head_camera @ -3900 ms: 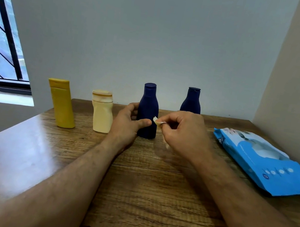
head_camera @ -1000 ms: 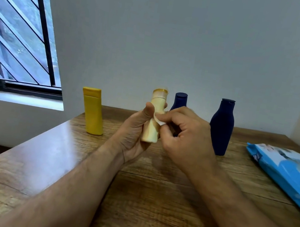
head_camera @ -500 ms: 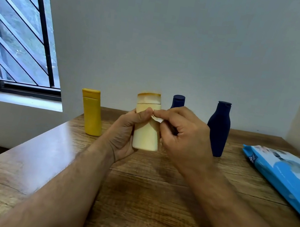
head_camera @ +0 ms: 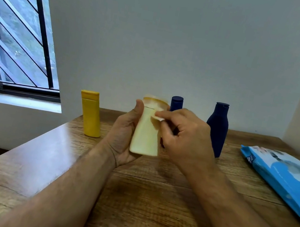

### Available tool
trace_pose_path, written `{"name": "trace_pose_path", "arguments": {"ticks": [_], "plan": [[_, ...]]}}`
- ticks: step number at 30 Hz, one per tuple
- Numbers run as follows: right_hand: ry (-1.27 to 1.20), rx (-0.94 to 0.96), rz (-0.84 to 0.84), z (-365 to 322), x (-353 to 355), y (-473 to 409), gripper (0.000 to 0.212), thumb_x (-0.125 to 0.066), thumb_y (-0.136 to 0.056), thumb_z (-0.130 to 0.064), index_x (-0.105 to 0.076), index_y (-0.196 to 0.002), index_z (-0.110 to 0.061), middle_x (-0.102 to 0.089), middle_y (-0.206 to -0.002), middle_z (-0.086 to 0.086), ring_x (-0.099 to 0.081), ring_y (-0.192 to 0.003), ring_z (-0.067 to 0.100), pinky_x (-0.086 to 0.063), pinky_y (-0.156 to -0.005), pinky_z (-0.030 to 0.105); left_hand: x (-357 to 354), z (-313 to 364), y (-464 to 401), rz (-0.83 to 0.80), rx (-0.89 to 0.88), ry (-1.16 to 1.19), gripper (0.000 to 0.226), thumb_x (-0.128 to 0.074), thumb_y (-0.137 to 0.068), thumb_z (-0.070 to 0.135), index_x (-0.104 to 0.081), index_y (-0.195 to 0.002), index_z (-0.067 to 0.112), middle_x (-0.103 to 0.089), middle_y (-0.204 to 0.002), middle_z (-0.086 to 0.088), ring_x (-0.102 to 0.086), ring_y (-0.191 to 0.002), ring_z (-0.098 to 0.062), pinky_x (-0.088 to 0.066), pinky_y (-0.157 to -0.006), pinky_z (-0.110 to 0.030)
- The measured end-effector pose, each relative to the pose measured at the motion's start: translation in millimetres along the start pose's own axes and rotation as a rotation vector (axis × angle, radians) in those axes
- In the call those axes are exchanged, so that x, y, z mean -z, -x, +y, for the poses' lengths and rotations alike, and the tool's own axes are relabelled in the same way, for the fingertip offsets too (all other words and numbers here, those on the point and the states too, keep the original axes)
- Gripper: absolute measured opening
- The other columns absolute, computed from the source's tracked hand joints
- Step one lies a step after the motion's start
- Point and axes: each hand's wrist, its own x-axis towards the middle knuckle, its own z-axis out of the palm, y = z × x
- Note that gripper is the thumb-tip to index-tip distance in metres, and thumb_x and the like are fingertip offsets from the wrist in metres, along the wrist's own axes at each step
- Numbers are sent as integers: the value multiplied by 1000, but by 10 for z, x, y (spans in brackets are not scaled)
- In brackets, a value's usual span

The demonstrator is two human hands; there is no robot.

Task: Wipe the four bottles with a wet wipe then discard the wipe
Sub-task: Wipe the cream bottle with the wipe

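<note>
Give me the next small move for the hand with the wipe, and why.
Probably drag the wet wipe down the front of the cream bottle. The right hand pinches it against the bottle just below the cap, while the left hand grips the bottle clear of the table, so the body below looks not yet covered in this stroke.

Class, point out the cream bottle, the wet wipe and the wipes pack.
cream bottle (head_camera: 144, 138), head view, front of body.
wet wipe (head_camera: 156, 117), head view, folded edge.
wipes pack (head_camera: 290, 178), head view, top face.
</note>
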Motion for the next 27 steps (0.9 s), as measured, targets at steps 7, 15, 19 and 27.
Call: {"name": "trace_pose_path", "arguments": {"ticks": [7,15,19,27], "plan": [[-56,-53,-374,-16,-25,64,16,-71,-87,-18,-76,-102,-21,-63,-98,-18,-58,-88,-6,-49,-80,8,68,-25,-70,106,-110,64,70,-41,-95,65,-76,-103,5,-70,-99,-17,-69,-87,-26,-61,-77,-40],[6,-58,-178,-34,-66,10,17,-70,-89,-20,-74,-105,-20,-67,-101,-8,-61,-90,3,-53,-80,16,42,-27,-73,113,-56,14,55,-44,-99,49,-73,-114,5,-71,-94,-15,-70,-83,-25,-60,-74,-36],[23,-79,48,14,-69,35,25,-66,-92,-20,-70,-117,-16,-69,-107,0,-63,-93,9,-57,-82,26,-41,-185,-9,103,-13,-37,44,-50,-94,43,-81,-90,13,-73,-89,-12,-71,-75,-23,-58,-68,-35],[-18,-59,-207,-48,-133,26,18,-69,-88,-20,-76,-105,-22,-63,-103,-11,-59,-98,6,-54,-90,27,-46,-75,-148,162,-96,149,61,-41,-100,56,-64,-119,3,-70,-98,-17,-71,-88,-28,-60,-81,-42]]}}
